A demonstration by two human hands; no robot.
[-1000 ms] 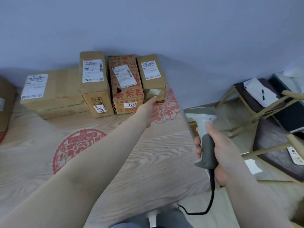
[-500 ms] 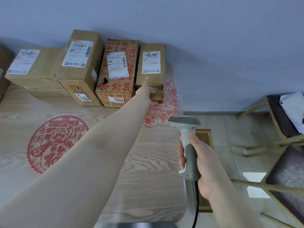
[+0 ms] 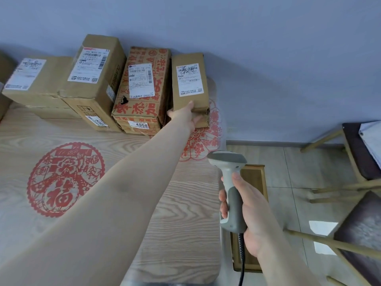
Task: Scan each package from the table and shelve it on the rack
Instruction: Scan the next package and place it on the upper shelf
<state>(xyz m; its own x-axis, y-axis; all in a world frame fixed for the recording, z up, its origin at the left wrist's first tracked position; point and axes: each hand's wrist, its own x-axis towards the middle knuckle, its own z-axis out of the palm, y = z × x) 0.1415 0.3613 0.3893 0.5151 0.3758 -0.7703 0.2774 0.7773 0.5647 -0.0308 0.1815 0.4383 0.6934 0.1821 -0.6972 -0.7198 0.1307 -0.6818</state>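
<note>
Our left hand [image 3: 185, 116] has its thumb on top and fingers curled under the near end of the narrow brown package [image 3: 188, 83], gripping it where it stands at the right end of the row of boxes against the wall, just beside the red-printed carton [image 3: 142, 89]. Our right hand [image 3: 245, 211] wraps round the grey handle of the barcode scanner [image 3: 228, 182], held upright off the right edge of the wood-grain table [image 3: 144, 234], its cord hanging down.

Left hand [image 3: 186, 116] grips the rightmost box [image 3: 189, 83]; right hand [image 3: 250, 211] holds the scanner [image 3: 229, 182].
</note>
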